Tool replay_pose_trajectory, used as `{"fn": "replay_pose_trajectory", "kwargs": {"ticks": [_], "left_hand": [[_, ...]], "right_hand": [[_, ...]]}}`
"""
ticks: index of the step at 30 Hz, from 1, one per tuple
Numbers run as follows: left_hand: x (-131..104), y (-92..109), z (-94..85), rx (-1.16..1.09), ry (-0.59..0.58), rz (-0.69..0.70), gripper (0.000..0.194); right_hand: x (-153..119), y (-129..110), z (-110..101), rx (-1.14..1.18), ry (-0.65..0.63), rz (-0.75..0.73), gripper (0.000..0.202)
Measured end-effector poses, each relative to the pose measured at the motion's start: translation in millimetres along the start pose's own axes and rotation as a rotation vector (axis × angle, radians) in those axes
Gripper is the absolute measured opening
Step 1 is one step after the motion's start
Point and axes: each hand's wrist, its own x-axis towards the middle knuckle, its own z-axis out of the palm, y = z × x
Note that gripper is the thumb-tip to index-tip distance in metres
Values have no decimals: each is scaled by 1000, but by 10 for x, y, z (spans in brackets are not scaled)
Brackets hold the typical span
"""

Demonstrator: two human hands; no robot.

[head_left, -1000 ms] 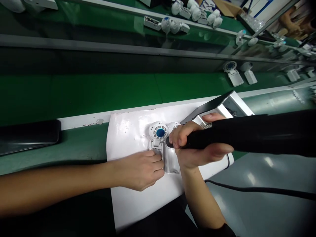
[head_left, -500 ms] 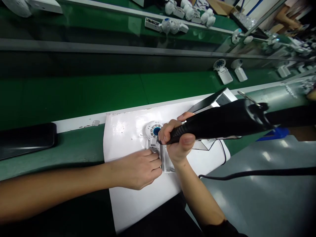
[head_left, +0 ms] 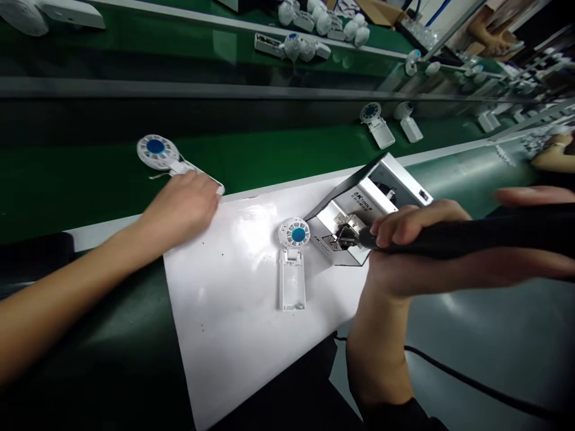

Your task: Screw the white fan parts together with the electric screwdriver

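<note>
My left hand [head_left: 182,200] is closed around the handle of a white handheld fan [head_left: 157,152] with a blue centre, at the edge of the green belt. A second fan [head_left: 293,278] lies on the white sheet, its handle an open shell. My right hand [head_left: 404,251] grips a black electric screwdriver [head_left: 449,230]. The screwdriver's front end is at the metal pick-up of a silver screw feeder [head_left: 354,209]; its tip is hard to make out.
The white sheet [head_left: 233,359] covers the bench in front of me. Beyond it runs a green belt [head_left: 269,155] with more fans [head_left: 377,126] at the right. A raised shelf at the back holds several white fan parts [head_left: 291,45]. A cord [head_left: 471,383] hangs at lower right. Another person's arm [head_left: 554,152] shows at far right.
My left hand has moved up and left from the sheet to the belt edge with a fan. My right hand has carried the screwdriver right to the screw feeder, uncovering the fan on the sheet.
</note>
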Motion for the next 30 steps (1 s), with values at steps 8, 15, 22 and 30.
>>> {"fn": "replay_pose_trajectory", "kwargs": {"ticks": [8,15,22,30], "left_hand": [[-217,645,-378,-130,301,210,43],[-521,1531,113,-384,172,673,48],[-529,1504,176,-408,147,675,41],[-542,1489,212,-421,181,697,28]], "right_hand": [[37,79,80,87,64,-278,46],[-161,144,247,286,-97,-125,42],[-225,368,291,248,-58,-64,46],[-243,364,280,243,-82,-54,44]]}}
